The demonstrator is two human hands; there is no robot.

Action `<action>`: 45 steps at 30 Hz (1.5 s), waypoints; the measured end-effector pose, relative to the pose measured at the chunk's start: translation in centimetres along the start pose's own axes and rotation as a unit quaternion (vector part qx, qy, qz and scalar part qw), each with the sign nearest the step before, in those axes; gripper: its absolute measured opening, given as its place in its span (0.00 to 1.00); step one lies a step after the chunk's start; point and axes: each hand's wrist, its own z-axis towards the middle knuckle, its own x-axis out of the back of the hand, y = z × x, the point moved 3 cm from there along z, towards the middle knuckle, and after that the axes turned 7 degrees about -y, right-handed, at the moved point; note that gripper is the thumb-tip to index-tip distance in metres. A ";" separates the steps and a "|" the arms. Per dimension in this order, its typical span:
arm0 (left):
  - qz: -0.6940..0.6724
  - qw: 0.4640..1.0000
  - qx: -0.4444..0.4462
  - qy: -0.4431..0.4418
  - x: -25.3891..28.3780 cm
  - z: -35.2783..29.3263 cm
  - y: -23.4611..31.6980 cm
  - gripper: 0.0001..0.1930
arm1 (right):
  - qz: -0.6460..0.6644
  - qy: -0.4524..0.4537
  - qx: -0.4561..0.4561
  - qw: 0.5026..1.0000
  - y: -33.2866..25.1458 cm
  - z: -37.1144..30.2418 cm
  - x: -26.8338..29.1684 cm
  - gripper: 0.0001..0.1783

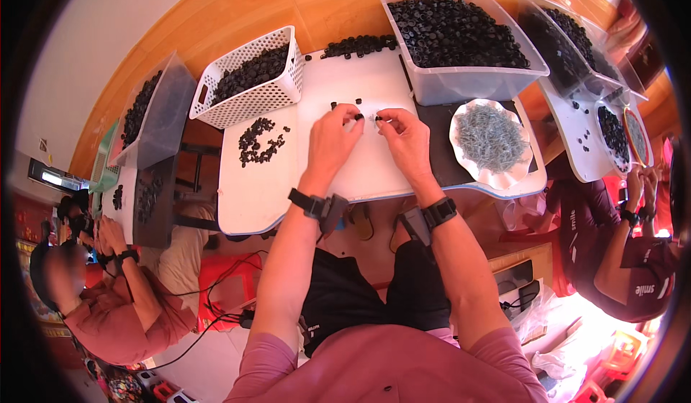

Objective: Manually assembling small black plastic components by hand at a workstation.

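Note:
My left hand (333, 144) and my right hand (407, 142) face each other over the middle of the white table (381, 79). Pinched at my left fingertips is a small black part (358, 117). Another small black part (378, 118) sits between my right thumb and finger. The two parts are a short gap apart, too small to make out in detail. Just beyond the left hand, a loose black piece (358, 101) lies on the table. To the right, a wavy-rimmed white plate (461, 159) bears a heap of thin, silvery metal pieces (491, 138).
A white perforated basket (248, 100) of black parts stands at the back left, with scattered black pieces (253, 144) before it. At the back right is a clear bin (468, 82) full of black rings. People work at side tables, one at left (119, 309), one at right (612, 259).

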 end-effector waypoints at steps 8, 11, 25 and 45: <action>-0.023 0.999 -0.014 0.031 -1.4 -2.9 -0.9 0.14 | -0.045 -0.040 0.039 0.997 -0.5 -0.5 -0.7 0.10; -0.061 0.997 0.002 0.045 -1.3 -3.1 -0.8 0.13 | -0.057 -0.047 0.034 0.997 -0.8 -0.6 -0.6 0.10; -0.084 0.996 -0.014 0.036 -1.5 -3.1 -1.2 0.14 | -0.107 -0.058 0.072 0.990 -1.0 -0.6 -1.1 0.08; -0.147 0.987 0.063 -0.013 -1.4 -3.2 -1.7 0.15 | -0.063 -0.061 0.041 0.995 -0.5 -0.6 -1.1 0.08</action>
